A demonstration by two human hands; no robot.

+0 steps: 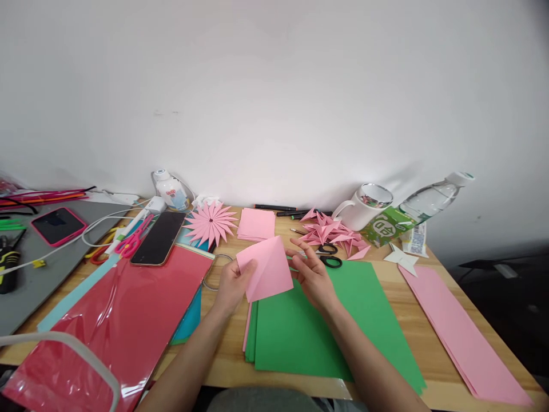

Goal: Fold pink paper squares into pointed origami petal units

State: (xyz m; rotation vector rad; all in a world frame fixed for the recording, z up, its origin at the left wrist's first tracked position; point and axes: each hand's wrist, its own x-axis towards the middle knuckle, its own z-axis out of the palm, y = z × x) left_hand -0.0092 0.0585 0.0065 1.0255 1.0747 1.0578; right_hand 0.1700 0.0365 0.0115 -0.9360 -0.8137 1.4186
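Note:
A square of pink paper (272,269) with a diagonal crease is held up above the table. My left hand (235,280) pinches its left side, thumb in front. Close to the paper's right edge, my right hand (311,273) has its fingers apart; whether a fingertip touches the edge I cannot tell. Under the hands lies a stack of green sheets (326,332). Behind the held square sits a pile of pink squares (256,222). To its left is a pink folded paper star (211,224), and to its right a heap of pink folded pieces (328,230).
Black-handled scissors (331,261) lie beside the heap. A white mug (364,209), a green box (386,226) and a tilted water bottle (433,197) stand at back right. Pink strips (467,337) lie right. A phone (158,239) rests on a red plastic-wrapped pack (115,320) at left.

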